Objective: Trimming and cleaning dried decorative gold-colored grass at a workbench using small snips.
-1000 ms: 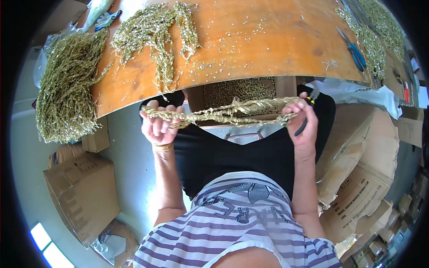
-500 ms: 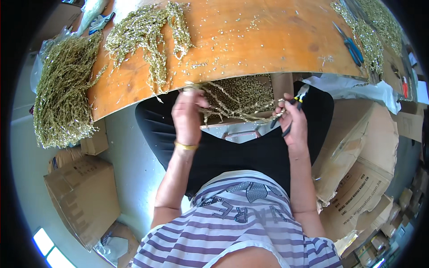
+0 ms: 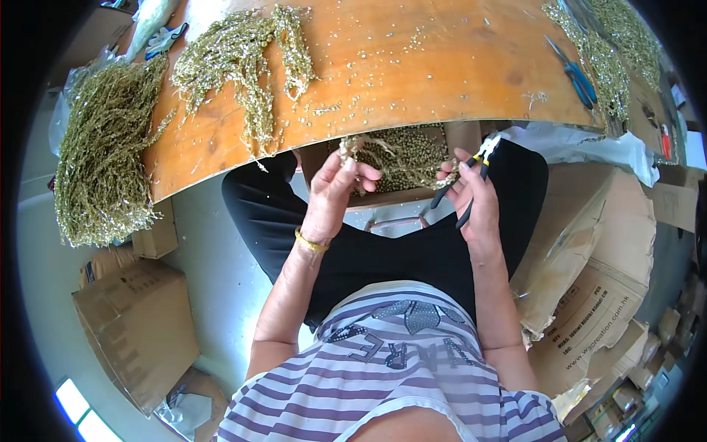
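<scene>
Our left hand [image 3: 333,193], pinching gold strands [image 3: 348,149], has moved nearer our right hand [image 3: 479,200] (not touching), which holds pliers [image 3: 488,152], so the strands hang looser.

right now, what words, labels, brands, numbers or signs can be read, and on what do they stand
I won't copy wording, only place it.
Torn cardboard carton, right: several dark printed lines.
Striped shirt: large dark letters.
Brown carton, left: faint print, too blurred to read.

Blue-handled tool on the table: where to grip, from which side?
Probably the blue handles, coming from the wearer's side: the tool lies on the table, its handles toward the near edge, its pointed metal end facing away.
</scene>
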The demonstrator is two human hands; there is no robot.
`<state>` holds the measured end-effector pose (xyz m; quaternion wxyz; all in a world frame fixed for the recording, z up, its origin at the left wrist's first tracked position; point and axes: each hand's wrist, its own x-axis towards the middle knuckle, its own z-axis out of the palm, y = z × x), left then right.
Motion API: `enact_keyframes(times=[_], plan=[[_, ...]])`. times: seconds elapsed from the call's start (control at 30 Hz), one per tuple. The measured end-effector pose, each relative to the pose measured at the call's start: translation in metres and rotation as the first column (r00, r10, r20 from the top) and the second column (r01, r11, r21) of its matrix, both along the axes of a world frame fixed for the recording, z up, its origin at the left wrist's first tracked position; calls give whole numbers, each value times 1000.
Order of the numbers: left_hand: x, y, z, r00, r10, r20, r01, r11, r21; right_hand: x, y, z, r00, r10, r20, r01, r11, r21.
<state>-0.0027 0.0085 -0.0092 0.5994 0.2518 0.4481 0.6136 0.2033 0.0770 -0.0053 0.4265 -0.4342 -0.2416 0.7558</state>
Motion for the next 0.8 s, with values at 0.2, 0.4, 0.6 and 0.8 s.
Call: enact_keyframes(times=[0.2, 0.4, 0.6, 0.8], plan=[[15, 2, -1, 970, -238, -59, 226, 962, -155, -29, -22, -3, 968, 223, -117, -225, 974, -8], [16, -4, -14, 893, -363, -266, 319, 928, -193, -34, -27, 8, 826, 417, 378, -478, 875, 78], [5, 1, -7, 807, -466, -364, 341, 870, -358, -20, -18, -3, 773, 432, 464, -525, 846, 88], [8, 5, -15, 920, -355, -166, 311, 919, -241, -20, -8, -10, 896, 431, -105, -435, 900, -19]])
